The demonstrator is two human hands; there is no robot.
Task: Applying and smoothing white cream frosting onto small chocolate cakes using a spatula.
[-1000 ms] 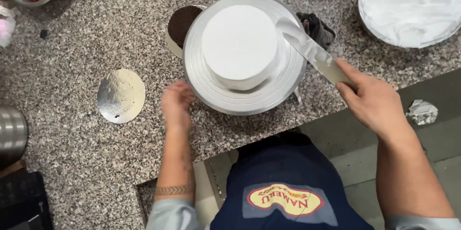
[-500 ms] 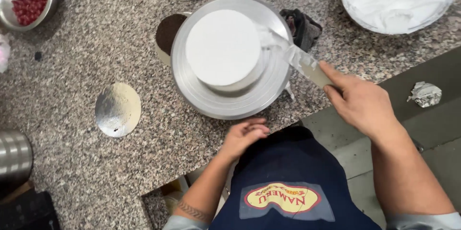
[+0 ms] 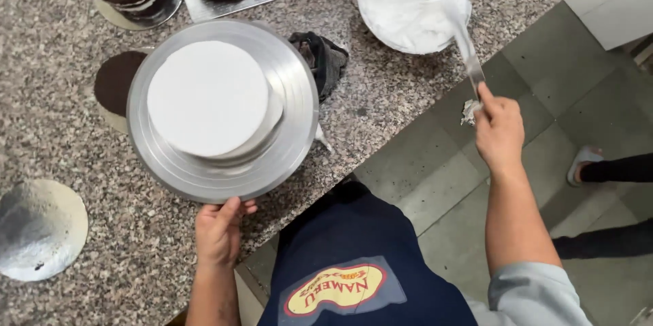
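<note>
Turntable (image 3: pixel 286 81) – brushed metal, dull sheen; cake (image 3: pixel 207 98) icing smooth, matt; counter (image 3: pixel 61 135) speckled polished granite.
</note>
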